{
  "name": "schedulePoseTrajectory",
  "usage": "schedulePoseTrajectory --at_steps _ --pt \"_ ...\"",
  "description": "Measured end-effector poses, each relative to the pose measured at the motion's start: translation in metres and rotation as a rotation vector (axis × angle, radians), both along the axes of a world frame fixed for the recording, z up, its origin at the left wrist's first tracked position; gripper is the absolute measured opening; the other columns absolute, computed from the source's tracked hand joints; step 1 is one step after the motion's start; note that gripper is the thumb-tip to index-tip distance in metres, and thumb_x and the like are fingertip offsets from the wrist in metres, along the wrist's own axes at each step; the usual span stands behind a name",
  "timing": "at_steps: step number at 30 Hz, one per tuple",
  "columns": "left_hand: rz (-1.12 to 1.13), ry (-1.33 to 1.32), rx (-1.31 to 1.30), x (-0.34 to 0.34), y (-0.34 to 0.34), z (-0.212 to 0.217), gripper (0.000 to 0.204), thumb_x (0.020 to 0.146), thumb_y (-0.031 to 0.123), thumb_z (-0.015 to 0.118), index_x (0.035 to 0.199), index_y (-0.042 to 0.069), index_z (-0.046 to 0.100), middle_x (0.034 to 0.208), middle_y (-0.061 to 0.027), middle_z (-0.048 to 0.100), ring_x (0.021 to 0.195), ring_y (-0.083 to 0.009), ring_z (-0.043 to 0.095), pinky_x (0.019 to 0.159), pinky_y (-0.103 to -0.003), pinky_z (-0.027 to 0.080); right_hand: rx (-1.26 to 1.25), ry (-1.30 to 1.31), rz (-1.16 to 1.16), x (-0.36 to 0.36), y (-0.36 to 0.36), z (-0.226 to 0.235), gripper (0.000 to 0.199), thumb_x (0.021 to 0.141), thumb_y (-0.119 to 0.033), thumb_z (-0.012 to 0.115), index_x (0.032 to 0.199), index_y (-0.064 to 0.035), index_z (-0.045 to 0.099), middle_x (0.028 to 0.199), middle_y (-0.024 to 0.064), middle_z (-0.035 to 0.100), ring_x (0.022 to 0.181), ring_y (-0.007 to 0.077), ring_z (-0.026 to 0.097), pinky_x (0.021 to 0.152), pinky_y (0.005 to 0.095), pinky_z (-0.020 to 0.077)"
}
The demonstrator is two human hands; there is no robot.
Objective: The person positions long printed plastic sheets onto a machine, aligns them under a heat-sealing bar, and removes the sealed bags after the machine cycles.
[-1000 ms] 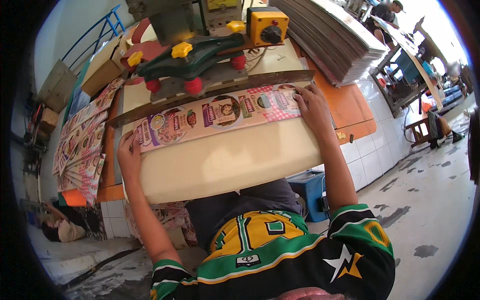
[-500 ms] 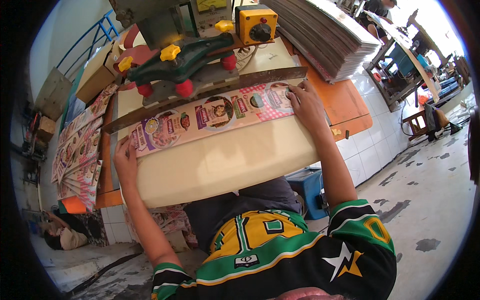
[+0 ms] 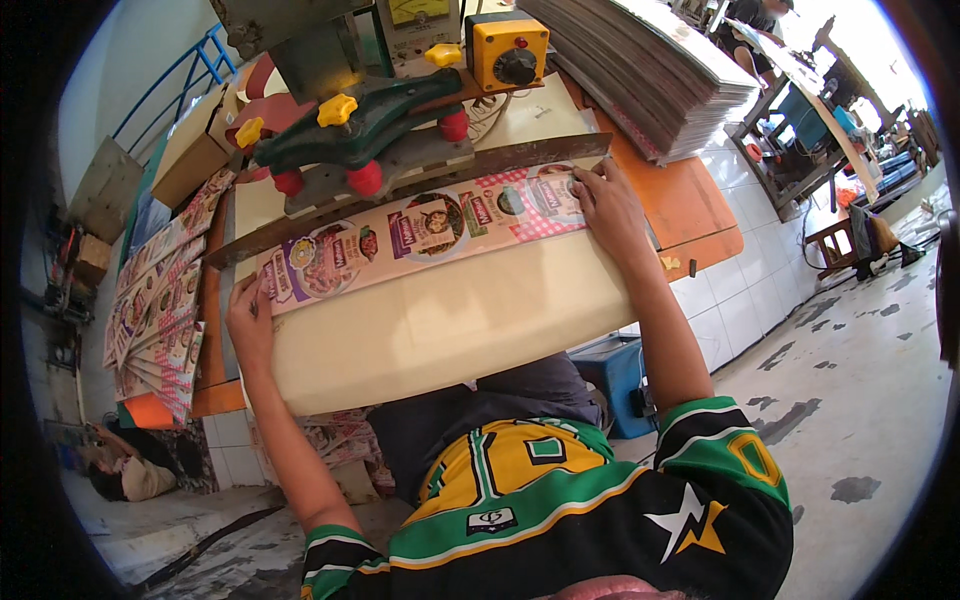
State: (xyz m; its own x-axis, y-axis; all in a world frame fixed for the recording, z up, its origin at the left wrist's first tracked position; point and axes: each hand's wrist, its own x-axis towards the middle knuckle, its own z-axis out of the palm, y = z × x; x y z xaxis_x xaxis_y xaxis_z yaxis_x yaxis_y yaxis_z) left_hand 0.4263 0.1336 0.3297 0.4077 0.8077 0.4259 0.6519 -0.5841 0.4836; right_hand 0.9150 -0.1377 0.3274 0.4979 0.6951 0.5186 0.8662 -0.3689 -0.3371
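Observation:
A long printed strip [image 3: 430,235] with food pictures and a red checked pattern lies flat across a cream-coloured sheet [image 3: 450,315] that curves down at its near edge. My left hand [image 3: 250,312] grips the strip's left end, its fingertips partly hidden. At the right end, my right hand [image 3: 607,205] pinches the strip near its corner. The strip's far edge runs along a long thin metal bar [image 3: 545,150]. Above that bar stands a press machine [image 3: 360,145] with a dark green clamp, yellow knobs and red round spacers.
Fanned printed strips [image 3: 160,300] lie left of the machine, near a cardboard box [image 3: 190,140]. A tall stack of flat sheets [image 3: 650,85] stands at the back right of the orange table [image 3: 690,225]. A yellow control box [image 3: 507,52] sits behind the clamp. Other people are farther off.

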Motion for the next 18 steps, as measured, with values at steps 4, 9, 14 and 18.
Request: schedulePoseTrajectory --at_steps 4,9,14,18 --pt "0.006 -0.015 -0.027 0.002 -0.002 0.001 0.029 0.101 0.009 0.057 0.123 -0.004 0.07 0.122 -0.0208 0.067 0.115 -0.0352 0.065 0.099 -0.04 0.05 -0.006 0.018 -0.01 0.0 0.0 0.0 0.026 0.095 -0.021 0.065 0.115 -0.0077 0.075 0.106 0.0133 0.062 0.101 0.0314 0.063 0.088 0.0432 0.051" --pt "0.008 0.005 0.027 0.0 -0.004 0.002 0.03 0.102 0.014 0.058 0.123 -0.004 0.07 0.121 -0.0198 0.067 0.111 -0.0335 0.066 0.094 -0.038 0.051 0.036 0.125 -0.013 -0.002 -0.004 0.002 0.025 0.097 -0.022 0.065 0.112 -0.0048 0.074 0.102 0.0153 0.064 0.095 0.0326 0.065 0.086 0.0441 0.0513" --pt "0.155 -0.134 -0.124 -0.001 -0.01 0.004 0.032 0.103 0.021 0.061 0.124 0.0 0.071 0.114 -0.0139 0.068 0.094 -0.0226 0.066 0.083 -0.033 0.052 0.123 0.258 -0.052 -0.001 -0.01 0.003 0.027 0.098 -0.027 0.066 0.107 -0.0022 0.072 0.093 0.0186 0.069 0.082 0.0339 0.067 0.078 0.0451 0.0516" --pt "0.117 -0.286 -0.167 -0.009 -0.004 0.001 0.033 0.103 0.024 0.063 0.126 0.002 0.071 0.1 -0.0076 0.069 0.081 -0.0145 0.059 0.074 -0.031 0.05 0.118 0.367 -0.078 -0.007 -0.01 0.014 0.031 0.098 -0.031 0.068 0.109 -0.0027 0.072 0.076 0.0159 0.068 0.07 0.0296 0.067 0.069 0.0419 0.0509"
